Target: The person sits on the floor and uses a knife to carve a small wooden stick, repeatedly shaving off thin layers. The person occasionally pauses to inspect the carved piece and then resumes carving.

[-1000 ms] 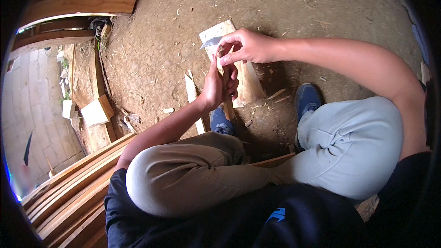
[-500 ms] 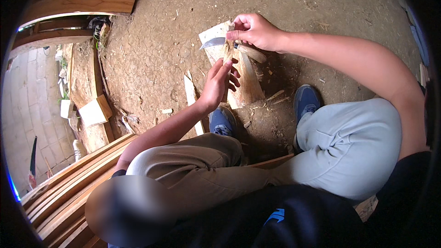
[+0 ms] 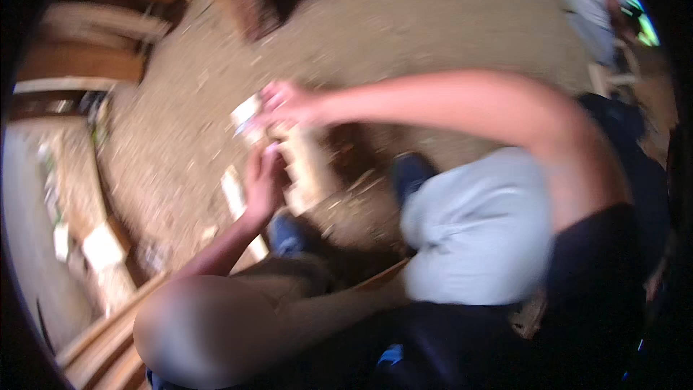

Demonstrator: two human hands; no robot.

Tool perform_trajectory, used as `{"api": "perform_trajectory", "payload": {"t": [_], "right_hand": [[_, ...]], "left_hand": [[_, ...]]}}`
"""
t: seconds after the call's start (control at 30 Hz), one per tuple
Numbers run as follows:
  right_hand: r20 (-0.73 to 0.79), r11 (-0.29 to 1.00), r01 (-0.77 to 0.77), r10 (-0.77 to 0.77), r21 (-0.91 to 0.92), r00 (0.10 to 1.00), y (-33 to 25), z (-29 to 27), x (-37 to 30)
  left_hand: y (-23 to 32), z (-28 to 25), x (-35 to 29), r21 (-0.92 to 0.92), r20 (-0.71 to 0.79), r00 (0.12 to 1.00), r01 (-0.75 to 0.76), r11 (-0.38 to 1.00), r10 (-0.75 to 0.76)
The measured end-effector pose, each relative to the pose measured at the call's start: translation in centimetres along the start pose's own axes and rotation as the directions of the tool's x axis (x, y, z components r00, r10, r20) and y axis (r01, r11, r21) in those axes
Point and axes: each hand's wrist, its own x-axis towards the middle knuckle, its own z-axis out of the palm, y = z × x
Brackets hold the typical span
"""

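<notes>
Dirt floor [image 3: 404, 50] all over the place here, bare brown ground, with lumber [image 3: 79, 65] piled up in the upper left and more planks [image 3: 119, 357] running in at the lower left corner. There's a thick reddish-brown timber [image 3: 249, 0] up top too, and a pale squared block [image 3: 105, 244] off on the left. Heads up, it's pretty smeared, so the fine stuff is mush.

The main bit: a long pale chunk of wood [image 3: 310, 177] lies on the ground in front of the person, slanting away from the feet. Right hand [image 3: 289, 107] reaches in over its far end, fingers curled and pointing left. I honestly can't tell if they're closed on anything. Left hand [image 3: 266, 184] is just below it, along the left edge of the chunk, fingers pointing up toward the other hand. Can't make out its grip either. A greyish blade [image 3: 242, 129], or what looks like one, pokes out to the left of the right hand, near the chunk's far end.

A narrow pale strip of wood [image 3: 238, 198] lies left of the left hand, and the blue left shoe [image 3: 286, 237] sits just below the chunk.
</notes>
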Motion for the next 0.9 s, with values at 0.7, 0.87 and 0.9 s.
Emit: {"api": "perform_trajectory", "payload": {"t": [0.7,0.87,0.9], "right_hand": [[-0.621,0.753,0.123,-0.613,-0.647,0.488,-6.8,-7.1,-27.7],[-0.654,0.827,0.064,-0.486,-0.558,0.581,-7.3,-7.3,-31.1],[-0.579,0.728,0.141,-0.633,-0.671,0.514,-7.7,-7.5,-30.5]], "left_hand": [[1.6,2.4,-5.2,0.555,0.603,0.769,-0.213,0.805,-0.212],[0.8,2.5,-5.4,0.505,0.602,0.78,-0.205,0.839,-0.171],[1.5,2.3,-5.5,0.552,0.58,0.793,-0.213,0.806,-0.187]]}}
